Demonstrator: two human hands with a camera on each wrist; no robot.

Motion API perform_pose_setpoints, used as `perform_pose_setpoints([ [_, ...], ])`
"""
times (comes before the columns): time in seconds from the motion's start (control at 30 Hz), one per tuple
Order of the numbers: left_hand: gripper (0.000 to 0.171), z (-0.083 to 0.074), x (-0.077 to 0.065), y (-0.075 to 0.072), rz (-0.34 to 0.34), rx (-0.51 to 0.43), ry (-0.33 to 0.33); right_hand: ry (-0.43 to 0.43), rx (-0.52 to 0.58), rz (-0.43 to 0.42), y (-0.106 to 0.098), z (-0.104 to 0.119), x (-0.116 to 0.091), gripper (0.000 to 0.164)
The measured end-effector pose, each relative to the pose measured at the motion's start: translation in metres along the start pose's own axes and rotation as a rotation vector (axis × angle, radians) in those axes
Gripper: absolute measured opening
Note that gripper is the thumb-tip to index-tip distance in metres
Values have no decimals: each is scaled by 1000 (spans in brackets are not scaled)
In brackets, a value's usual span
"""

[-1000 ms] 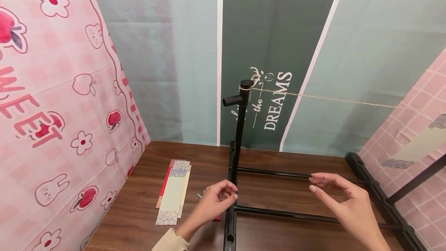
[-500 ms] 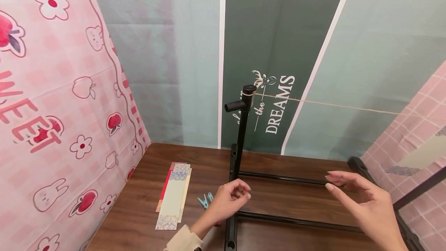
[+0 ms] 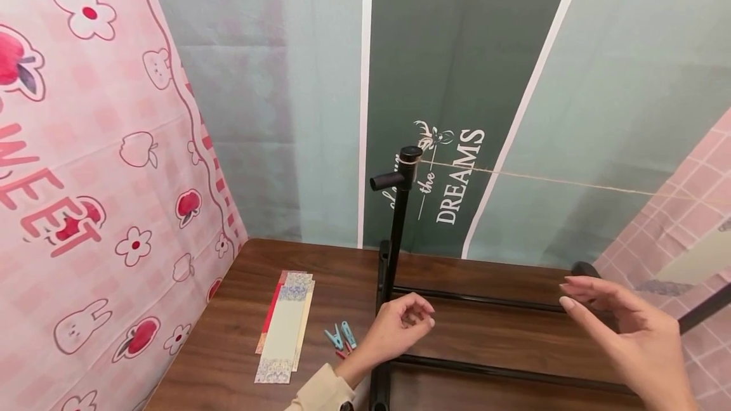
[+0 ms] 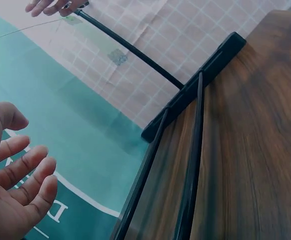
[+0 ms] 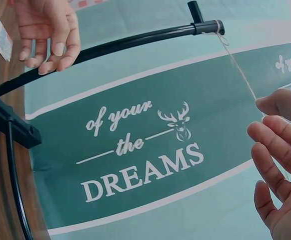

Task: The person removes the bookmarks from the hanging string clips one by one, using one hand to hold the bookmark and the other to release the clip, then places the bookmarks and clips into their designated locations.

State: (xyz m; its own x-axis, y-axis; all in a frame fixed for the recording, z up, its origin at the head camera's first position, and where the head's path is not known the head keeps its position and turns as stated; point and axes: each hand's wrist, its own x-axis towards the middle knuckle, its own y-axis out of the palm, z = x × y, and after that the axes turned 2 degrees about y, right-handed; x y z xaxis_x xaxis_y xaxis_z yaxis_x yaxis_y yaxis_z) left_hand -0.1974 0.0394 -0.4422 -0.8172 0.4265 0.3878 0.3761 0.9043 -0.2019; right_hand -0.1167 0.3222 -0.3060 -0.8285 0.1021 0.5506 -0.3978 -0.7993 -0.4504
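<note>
My left hand hovers in front of the near black post of a rack, fingers loosely curled and holding nothing. Farther right, my right hand hangs in the air with thumb and fingers bent apart. Thin twine is tied round the top of the black post and stretches rightward. In the right wrist view the twine overlaps my right thumb. Left of the post, light-blue clothespins lie beside a stack of patterned paper strips, with red ones partly hidden by my left wrist.
Two black crossbars join the rack's feet over the wooden table. At the right, a pale patterned strip shows before pink tiled cloth. Printed cloths stand behind and to the left.
Both hands have moved right, keeping much the same shape. The blue clothespins, mostly covered by the left hand before, have come into sight. The view has tilted slightly upward.
</note>
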Motion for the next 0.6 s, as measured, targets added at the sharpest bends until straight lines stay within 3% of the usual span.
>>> perform_pose_setpoints([
  [0.37,9,-3,15,26,-21,22,93,1,-45,-143,-16,3,4,37],
  [0.6,11,-4,25,45,-32,-11,71,-16,20,-193,-30,-10,6,37],
])
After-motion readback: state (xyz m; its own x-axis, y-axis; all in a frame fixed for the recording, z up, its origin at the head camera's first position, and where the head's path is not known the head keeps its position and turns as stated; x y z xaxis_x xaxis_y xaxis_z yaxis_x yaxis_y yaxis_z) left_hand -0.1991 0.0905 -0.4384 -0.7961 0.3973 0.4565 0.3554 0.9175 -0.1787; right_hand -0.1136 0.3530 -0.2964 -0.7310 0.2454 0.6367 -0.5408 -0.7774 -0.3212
